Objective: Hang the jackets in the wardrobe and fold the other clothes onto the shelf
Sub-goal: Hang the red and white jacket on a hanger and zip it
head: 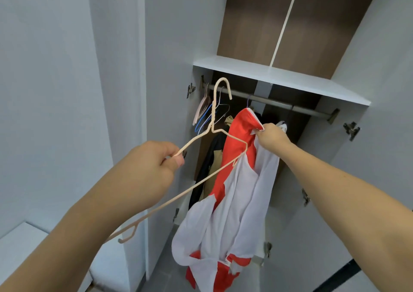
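Two hands [147,171] [271,136], hanger [214,121], jacket [237,180]

Red-and-white zip jacket [234,193]: hangs limp in front of the open wardrobe [348,135], inside-out lining showing, held up by its collar edge. Beige wire hanger [214,133]: tilted, one arm tip inserted into the jacket. Shelf [279,77]: white, above the hanging rail [279,105].
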